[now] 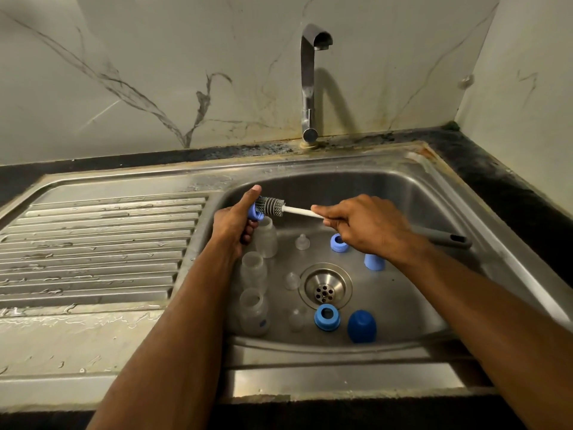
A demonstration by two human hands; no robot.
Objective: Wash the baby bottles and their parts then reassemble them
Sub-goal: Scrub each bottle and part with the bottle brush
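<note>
While a dark blue cap (361,326) and a blue ring (327,317) lie in the sink (403,193) nearest the person, below both hands, three clear bottles (253,311) stand under the left wrist. Farther on, the left hand (237,219) grips what looks like a blue collar (255,212), thumb up. The right hand (366,225) pinches the brush (274,207) by its white stem, bristles against that collar.
</note>
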